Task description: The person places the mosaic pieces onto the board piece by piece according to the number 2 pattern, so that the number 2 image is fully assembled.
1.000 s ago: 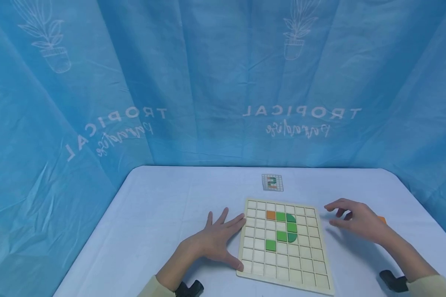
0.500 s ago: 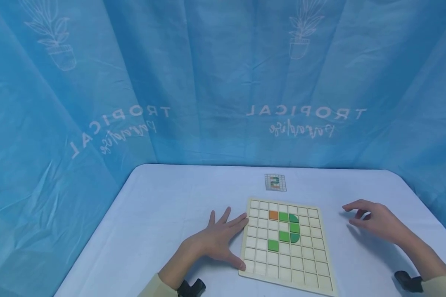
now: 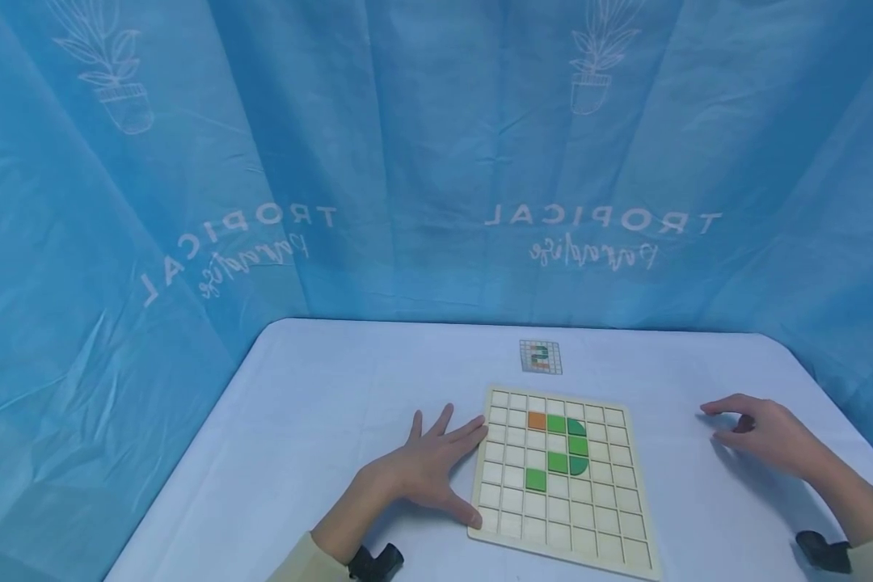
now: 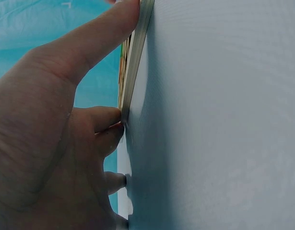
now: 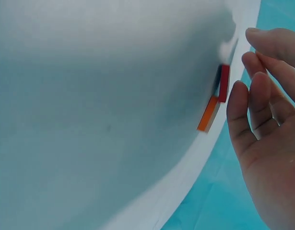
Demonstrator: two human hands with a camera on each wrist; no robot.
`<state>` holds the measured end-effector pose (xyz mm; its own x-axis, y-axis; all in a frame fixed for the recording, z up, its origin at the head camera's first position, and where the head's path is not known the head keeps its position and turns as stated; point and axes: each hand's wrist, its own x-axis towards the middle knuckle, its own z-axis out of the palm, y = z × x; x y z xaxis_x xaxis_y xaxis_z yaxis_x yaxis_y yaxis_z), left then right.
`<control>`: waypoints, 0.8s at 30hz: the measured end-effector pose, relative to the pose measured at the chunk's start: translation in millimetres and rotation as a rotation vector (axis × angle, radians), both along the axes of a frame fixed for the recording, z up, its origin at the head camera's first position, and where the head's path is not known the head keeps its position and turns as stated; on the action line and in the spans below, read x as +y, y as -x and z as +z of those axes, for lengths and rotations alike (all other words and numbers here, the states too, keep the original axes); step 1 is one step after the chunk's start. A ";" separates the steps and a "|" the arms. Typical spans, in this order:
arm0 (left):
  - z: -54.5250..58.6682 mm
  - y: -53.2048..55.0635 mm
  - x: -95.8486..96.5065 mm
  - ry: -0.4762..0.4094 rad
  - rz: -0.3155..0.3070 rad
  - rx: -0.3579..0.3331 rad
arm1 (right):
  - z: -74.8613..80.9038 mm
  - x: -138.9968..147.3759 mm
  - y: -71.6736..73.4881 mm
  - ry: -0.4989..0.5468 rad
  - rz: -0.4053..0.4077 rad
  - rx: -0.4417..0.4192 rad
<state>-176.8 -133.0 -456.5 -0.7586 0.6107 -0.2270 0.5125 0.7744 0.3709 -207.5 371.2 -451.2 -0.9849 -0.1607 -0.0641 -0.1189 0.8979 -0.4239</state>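
A cream grid board [image 3: 509, 525] lies on the white table. On it sit an orange square tile [image 3: 537, 420], several light green square tiles [image 3: 535, 479] and two dark green rounded tiles [image 3: 576, 428]. My left hand [image 3: 425, 469] spreads its fingers along the board's left edge; in the left wrist view, thumb and a finger touch the board's side [image 4: 134, 62]. My right hand [image 3: 774, 432] hovers right of the board, fingers loosely bent, holding nothing. In the right wrist view, a red piece [image 5: 224, 84] and an orange piece [image 5: 207, 114] lie on the table near its fingers.
A small card [image 3: 541, 356] printed with a green and orange figure on a grid lies behind the board. Blue curtain [image 3: 422, 162] hangs along the table's back and sides. A black strap mount sits on each wrist.
My right hand has moved rightward, away from the board. An orange piece that showed behind it is now hidden in the head view. The left hand stays at the board's edge.
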 end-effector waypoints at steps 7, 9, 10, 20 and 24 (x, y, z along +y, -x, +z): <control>2.3 -0.3 0.5 -0.003 0.001 0.003 | -1.2 15.5 -1.2 0.017 0.002 -0.029; 2.8 -0.1 0.6 -0.004 0.001 0.002 | -2.1 18.5 -1.9 0.022 0.010 -0.035; 2.6 -0.1 0.6 -0.004 0.001 0.003 | -2.6 19.6 -2.2 0.025 0.014 -0.037; 0.6 -1.1 0.5 -0.011 -0.002 0.013 | -5.9 26.5 -0.3 -0.005 -0.014 -0.071; 0.5 -1.4 0.4 -0.008 -0.002 0.012 | -6.8 29.1 -0.6 -0.031 -0.017 -0.076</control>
